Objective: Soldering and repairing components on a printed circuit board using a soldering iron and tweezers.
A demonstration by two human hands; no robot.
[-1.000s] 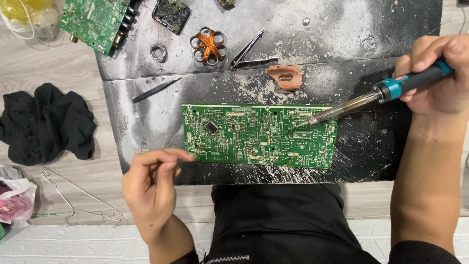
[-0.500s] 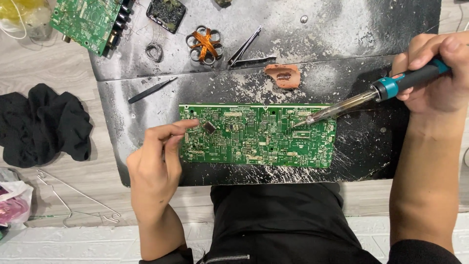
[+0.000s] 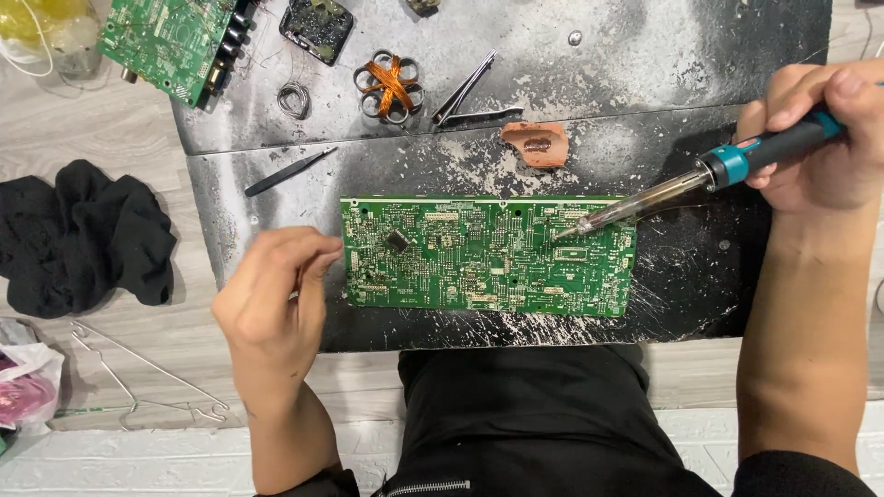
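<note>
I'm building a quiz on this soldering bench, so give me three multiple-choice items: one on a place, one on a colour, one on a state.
1. Where does the soldering iron tip rest?
A. on the circuit board's right part
B. on the black cloth
C. on the copper coil

2. What colour is the iron's collar?
A. red
B. teal
C. yellow

3. What is the left hand doing?
A. gripping the tweezers
B. lying flat on the floor
C. fingertips at the board's left edge

Answers: 1 A, the tip meets the green circuit board at its right; 2 B, a teal band shows by the right hand; 3 C, its fingers reach that edge.
</note>
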